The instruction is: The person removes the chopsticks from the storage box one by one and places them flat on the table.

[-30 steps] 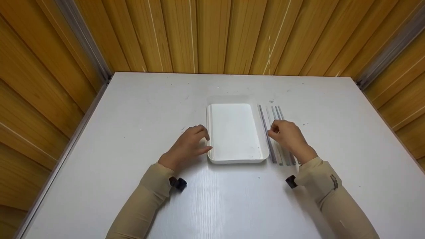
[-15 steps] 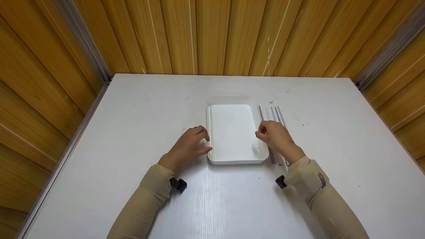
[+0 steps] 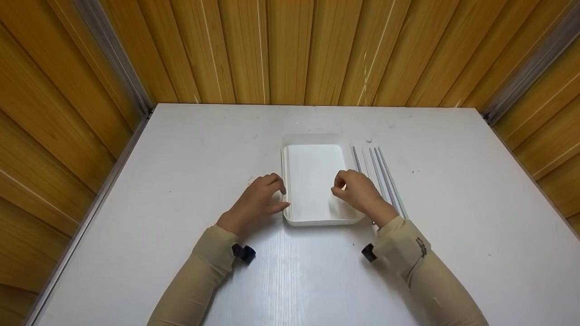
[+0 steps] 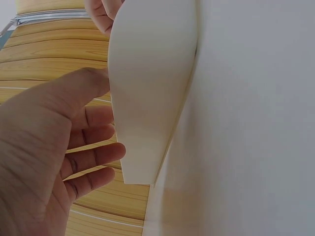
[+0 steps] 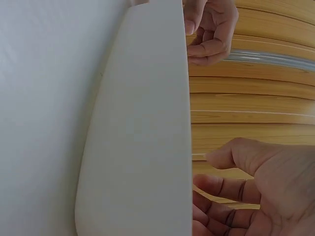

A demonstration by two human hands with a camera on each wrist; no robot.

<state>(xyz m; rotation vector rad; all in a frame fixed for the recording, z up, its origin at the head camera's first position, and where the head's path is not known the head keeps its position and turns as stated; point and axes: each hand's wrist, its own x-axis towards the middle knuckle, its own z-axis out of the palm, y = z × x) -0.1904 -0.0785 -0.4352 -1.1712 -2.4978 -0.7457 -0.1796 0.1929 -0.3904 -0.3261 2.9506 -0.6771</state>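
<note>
A white rectangular tray (image 3: 315, 158) stands in the middle of the table. At its left near corner is my left hand (image 3: 256, 199), fingers bent and apart, thumb and fingertips right at the rim. In the left wrist view, the tray's side wall (image 4: 152, 88) fills the space beside that hand (image 4: 44, 132). My right hand (image 3: 360, 192) hangs over the tray's right side, fingers loosely curled. The right wrist view shows a gap between that hand's (image 5: 266, 187) thumb and forefinger, holding nothing. To the tray's right lie several thin chopsticks (image 3: 385, 172), partly hidden by the right hand.
Narrow pale strips (image 3: 287, 181) run along the tray's left inner side. The white tabletop (image 3: 217, 145) reaches back to a wood-patterned wall (image 3: 290, 54), with similar panels at both sides. Each sleeve cuff carries a small black camera (image 3: 244, 253).
My right hand has moved left, from above the chopsticks to over the tray's right side, uncovering more of the chopsticks. The left hand has stayed at the rim.
</note>
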